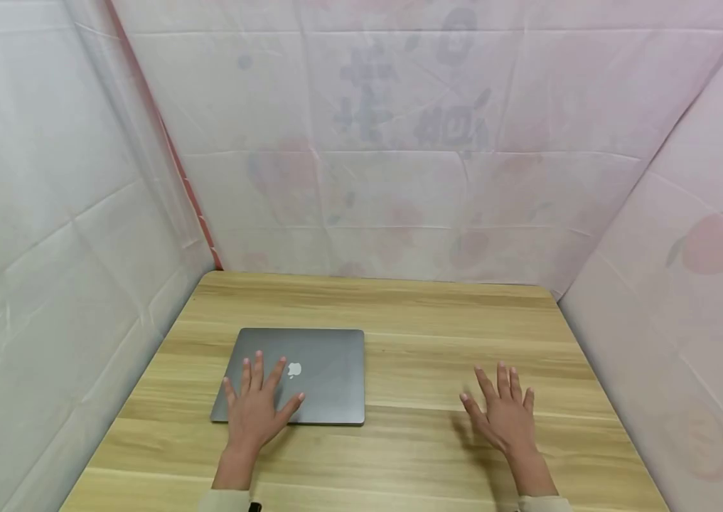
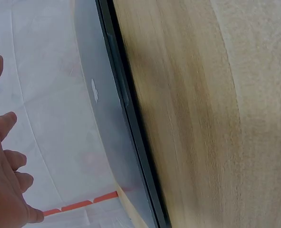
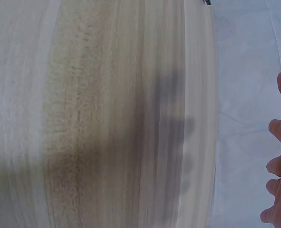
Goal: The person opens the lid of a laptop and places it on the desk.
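A closed grey laptop (image 1: 329, 377) with a white apple logo lies flat on the left half of the wooden table. Over its near left part is my left hand (image 1: 254, 412), palm down with the fingers spread. In the left wrist view that hand (image 2: 7, 185) hovers above the lid of the laptop (image 2: 104, 107), with a gap between. My right hand (image 1: 507, 419) is held over bare wood to the right, fingers spread and nothing in it. The right wrist view has the hand (image 3: 280, 166) at the edge, its shadow cast on the tabletop.
The wood-grain table (image 1: 412, 455) has rounded far corners. Pale printed sheets hang around it: a back sheet (image 1: 387, 192), a left sheet (image 1: 47, 249) and a right sheet (image 1: 675, 320). A red strip (image 1: 197, 210) runs down the back left corner.
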